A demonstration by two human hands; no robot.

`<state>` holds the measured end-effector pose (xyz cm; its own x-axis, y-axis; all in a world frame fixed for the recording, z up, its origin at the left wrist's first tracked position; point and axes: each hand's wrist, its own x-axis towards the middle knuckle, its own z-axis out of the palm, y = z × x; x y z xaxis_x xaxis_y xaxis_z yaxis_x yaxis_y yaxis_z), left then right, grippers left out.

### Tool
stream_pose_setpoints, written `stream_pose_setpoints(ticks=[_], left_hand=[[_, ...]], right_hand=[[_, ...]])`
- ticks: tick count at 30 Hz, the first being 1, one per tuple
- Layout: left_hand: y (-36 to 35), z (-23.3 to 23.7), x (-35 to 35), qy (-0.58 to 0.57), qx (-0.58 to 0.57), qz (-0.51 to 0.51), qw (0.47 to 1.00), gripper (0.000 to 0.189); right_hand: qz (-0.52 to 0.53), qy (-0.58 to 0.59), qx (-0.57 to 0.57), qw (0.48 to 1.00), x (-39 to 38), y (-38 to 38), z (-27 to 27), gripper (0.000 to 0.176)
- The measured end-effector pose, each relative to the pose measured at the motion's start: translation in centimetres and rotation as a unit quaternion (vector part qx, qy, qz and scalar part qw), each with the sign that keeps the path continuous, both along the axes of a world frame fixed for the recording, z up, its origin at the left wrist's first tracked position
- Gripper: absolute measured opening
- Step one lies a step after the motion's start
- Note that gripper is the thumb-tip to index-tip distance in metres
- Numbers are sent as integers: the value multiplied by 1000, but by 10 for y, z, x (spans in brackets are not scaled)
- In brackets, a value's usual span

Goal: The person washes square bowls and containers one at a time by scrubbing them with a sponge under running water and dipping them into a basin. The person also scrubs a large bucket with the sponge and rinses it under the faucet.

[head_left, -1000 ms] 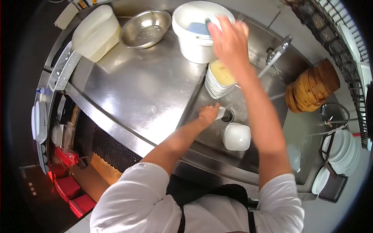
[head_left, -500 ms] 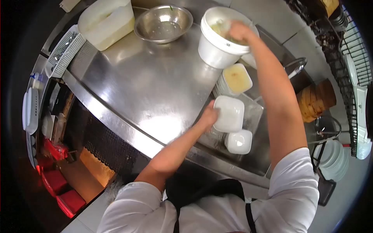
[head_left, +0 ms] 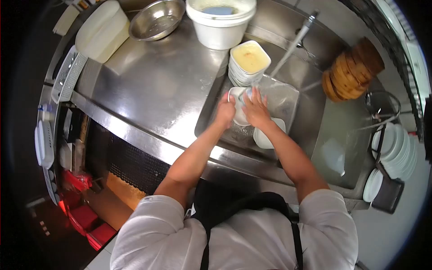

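Observation:
Low over a clear shallow tray, my left hand [head_left: 226, 110] grips the rim of a white square bowl [head_left: 240, 118]. My right hand [head_left: 255, 108] presses down at the bowl's inside, its fingers slightly blurred, over a pale blue-white pad [head_left: 248, 92] mostly hidden under them. Just beyond stands a stack of white square bowls [head_left: 243, 77], the top one holding yellowish liquid [head_left: 250, 57]. Beside my right wrist sit more white bowls [head_left: 265, 138], partly covered by my forearm.
A white bucket [head_left: 220, 33] with cloudy liquid, a steel bowl [head_left: 157, 22] and a cream tub [head_left: 101, 33] line the back. Bamboo steamers [head_left: 353, 72] stand right of the sink. Stacked plates [head_left: 393, 146] are at far right. The metal tray [head_left: 292, 101] rim surrounds my work area.
My right hand has come out of the bucket and down to the bowl in my left hand. The bowl has been brought lower over the tray. The view has shifted right.

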<state>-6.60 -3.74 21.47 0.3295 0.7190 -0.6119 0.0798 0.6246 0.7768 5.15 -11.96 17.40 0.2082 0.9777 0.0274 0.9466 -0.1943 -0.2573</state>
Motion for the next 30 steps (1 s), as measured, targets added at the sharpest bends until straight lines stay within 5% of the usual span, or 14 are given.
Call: stream_pose_setpoints(ticks=[3,4,6,8,11,15,16,18,19,20,22,24,27,30], left_hand=[[-4,-51,23,-68,64,14,996,35],[2,-47,15,-84,57,24,995,35],[-7,-35,-2,-118,24,5,993,36],[-33,-47,12,-9,62,-21,998,36],[-39,-73,39,-115,52,20,992,35],[-25,-21,6,-156,-13,-61,986,36],[-27,-6,11,-146,-45,-88,984,35],[-35,-2,21,-129,-63,-133,981,34],[-41,-8,33,-123,-49,-152,979,33],[-46,-13,46,-118,-33,-172,977,32],[-56,-26,72,-170,38,-165,971,29],[-64,-18,89,-66,199,-103,972,27],[-52,9,81,172,293,-108,934,39],[-60,-55,76,255,345,-166,888,48]], right_hand=[[-72,476,-118,868,-12,13,-7,46],[76,371,-173,909,-8,-6,8,42],[123,141,-156,970,14,-31,4,41],[16,40,48,998,22,-36,-14,38],[-5,334,-25,942,11,-18,-14,37],[113,48,-60,991,57,-76,51,24],[76,69,74,992,72,-77,57,20],[-2,451,136,882,93,-56,69,26],[-43,617,159,770,97,-49,76,29],[-68,797,175,574,95,-46,83,40],[-126,626,292,712,78,-46,27,46],[-233,779,320,487,52,-53,54,52],[-249,782,255,511,48,-84,45,59],[-336,480,76,806,76,-94,53,55]])
